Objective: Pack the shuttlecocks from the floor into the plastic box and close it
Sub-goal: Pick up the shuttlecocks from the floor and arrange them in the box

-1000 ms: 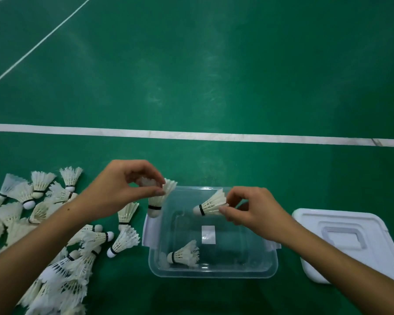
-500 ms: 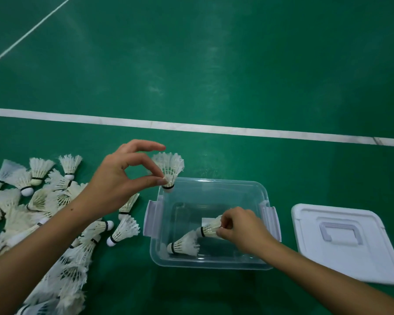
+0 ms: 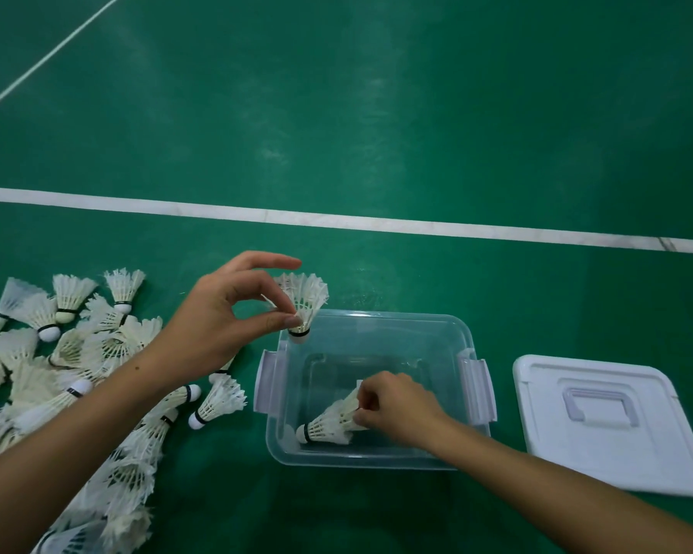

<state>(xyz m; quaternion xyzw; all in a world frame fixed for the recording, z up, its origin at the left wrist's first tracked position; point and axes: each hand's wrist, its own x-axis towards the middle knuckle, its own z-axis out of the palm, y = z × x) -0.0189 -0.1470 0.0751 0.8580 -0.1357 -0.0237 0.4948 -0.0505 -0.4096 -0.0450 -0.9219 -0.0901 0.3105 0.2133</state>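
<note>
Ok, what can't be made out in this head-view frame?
- Shuttlecocks in the plastic box: the right hand covers part of the bottom, so the count is unsure.
- Pile of shuttlecocks: cut by the left and bottom edges and crossed by the left forearm; uncountable.
- Lid: its underside and latches are unseen.
- Left hand: its fingers hide part of the pinched shuttlecock.

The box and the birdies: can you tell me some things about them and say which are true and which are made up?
1. The lid is on the box. False: it lies on the floor to the right of the box.
2. The left hand pinches a shuttlecock over the box's far left corner. True.
3. The right hand is down inside the box. True.
4. The box is full. False: only shuttlecocks at the right hand's grip lie in it.
5. A pile of shuttlecocks lies left of the box. True.
</note>
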